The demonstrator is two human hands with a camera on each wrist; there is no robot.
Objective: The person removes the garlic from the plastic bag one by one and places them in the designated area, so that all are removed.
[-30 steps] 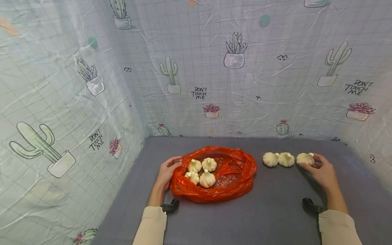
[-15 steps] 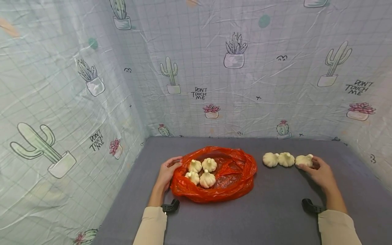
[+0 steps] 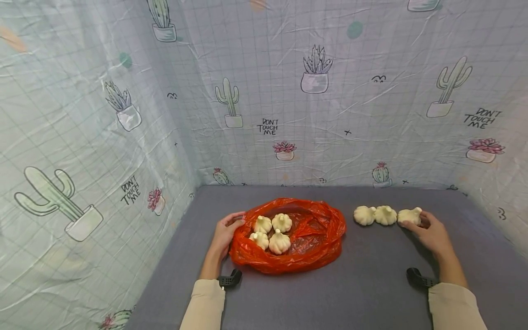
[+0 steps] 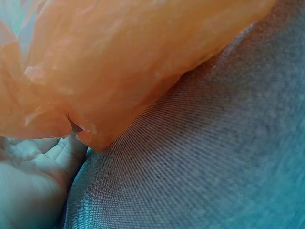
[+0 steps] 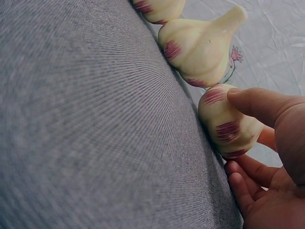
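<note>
A red plastic bag point(image 3: 284, 263) lies with its mouth spread wide, and several garlic bulbs point(image 3: 279, 241) sit together in its left part. My left hand point(image 3: 224, 233) holds the bag's left rim, thumb toward the bag; in the left wrist view the film point(image 4: 119, 71) covers the fingertips. To the right of the bag, two garlic bulbs point(image 3: 385, 215) stand side by side. A third garlic bulb point(image 3: 409, 216) completes the row at its right end, pinched between the thumb and fingers of my right hand point(image 3: 433, 233). Purple streaks mark this bulb point(image 5: 228, 124) in the right wrist view.
Grey cloth covers the table point(image 3: 330, 298). Behind it and along the sides hang pale curtains point(image 3: 247, 101) printed with cacti. Each wrist carries a black camera mount point(image 3: 231, 278).
The right hand has shifted its garlic bulb slightly left, up against the middle bulb, and then stays still. My left hand and the bag have kept their place.
</note>
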